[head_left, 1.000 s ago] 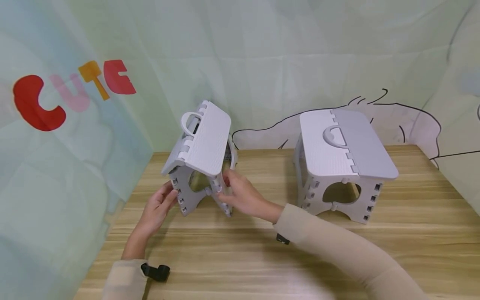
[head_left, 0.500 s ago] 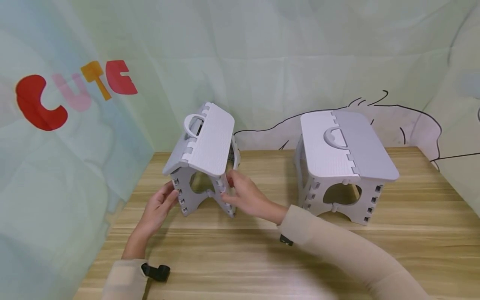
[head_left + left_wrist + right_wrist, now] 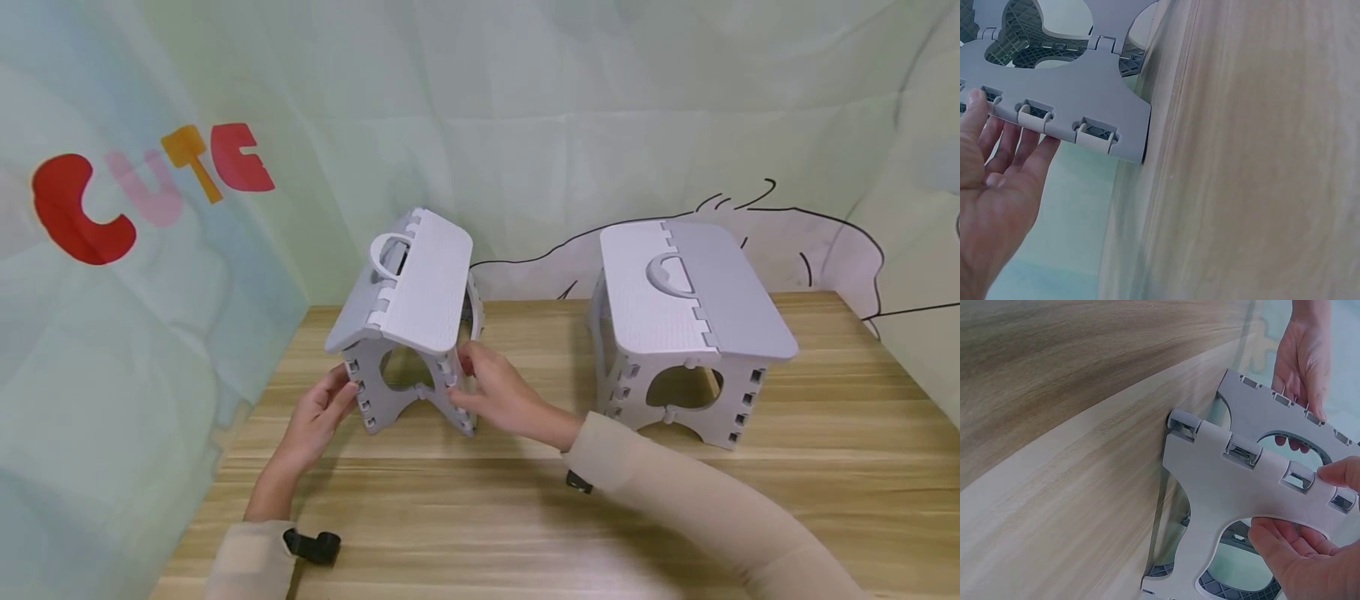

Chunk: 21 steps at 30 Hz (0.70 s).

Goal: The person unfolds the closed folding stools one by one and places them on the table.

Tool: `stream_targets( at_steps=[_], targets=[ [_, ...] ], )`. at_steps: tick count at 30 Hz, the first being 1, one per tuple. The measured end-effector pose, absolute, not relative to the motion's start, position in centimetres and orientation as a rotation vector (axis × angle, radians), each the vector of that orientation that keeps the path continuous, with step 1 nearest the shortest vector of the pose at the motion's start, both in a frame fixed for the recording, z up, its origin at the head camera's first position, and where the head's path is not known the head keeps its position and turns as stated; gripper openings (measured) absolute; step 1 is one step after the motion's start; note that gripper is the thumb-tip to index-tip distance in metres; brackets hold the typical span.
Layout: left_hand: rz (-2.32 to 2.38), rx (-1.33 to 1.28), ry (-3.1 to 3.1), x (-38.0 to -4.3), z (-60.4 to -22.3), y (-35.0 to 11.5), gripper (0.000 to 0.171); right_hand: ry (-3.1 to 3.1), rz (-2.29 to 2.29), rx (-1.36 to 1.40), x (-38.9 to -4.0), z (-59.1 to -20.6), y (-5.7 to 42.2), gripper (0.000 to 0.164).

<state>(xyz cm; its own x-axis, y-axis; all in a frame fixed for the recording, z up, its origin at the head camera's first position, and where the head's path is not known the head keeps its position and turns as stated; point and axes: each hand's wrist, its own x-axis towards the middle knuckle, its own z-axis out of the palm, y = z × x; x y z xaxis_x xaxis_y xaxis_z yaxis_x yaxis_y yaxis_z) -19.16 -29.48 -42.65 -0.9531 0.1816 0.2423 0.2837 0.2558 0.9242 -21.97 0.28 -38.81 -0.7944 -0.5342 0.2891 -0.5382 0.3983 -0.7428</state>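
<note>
A grey and white folding stool point(image 3: 427, 287) stands partly unfolded at the left of the table, its hinged top peaked like a roof and its arched handle upright. My left hand point(image 3: 315, 417) holds the edge of its left leg panel. In the left wrist view, the thumb lies over that panel point(image 3: 1066, 94) and the fingers are underneath. On the opposite side my right hand point(image 3: 506, 396) grips the right leg panel. The right wrist view has its thumb on the hinged edge and its fingers point(image 3: 1272, 544) through the cut-out of the side panel point(image 3: 1229, 469).
A second folding stool point(image 3: 648, 308) stands fully unfolded with a flat top to the right. Both stools are on a wood-grain table point(image 3: 480, 517). Printed cloth point(image 3: 540, 142) hangs behind the table and along its left side, with large coloured letters at left.
The left stool has spread wider and its peaked top has flattened a little. My right hand has moved slightly right with the right leg panel, while my left hand has stayed nearly in place.
</note>
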Motion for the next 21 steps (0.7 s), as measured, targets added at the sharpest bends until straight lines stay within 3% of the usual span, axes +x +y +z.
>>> stream_targets(
  at_steps=[21],
  targets=[
    [-1.785,-0.458,-2.423,-19.0,-42.57,-29.56,0.044,-2.631,1.438,0.985,-21.6,-38.53,0.96,0.043]
  ],
)
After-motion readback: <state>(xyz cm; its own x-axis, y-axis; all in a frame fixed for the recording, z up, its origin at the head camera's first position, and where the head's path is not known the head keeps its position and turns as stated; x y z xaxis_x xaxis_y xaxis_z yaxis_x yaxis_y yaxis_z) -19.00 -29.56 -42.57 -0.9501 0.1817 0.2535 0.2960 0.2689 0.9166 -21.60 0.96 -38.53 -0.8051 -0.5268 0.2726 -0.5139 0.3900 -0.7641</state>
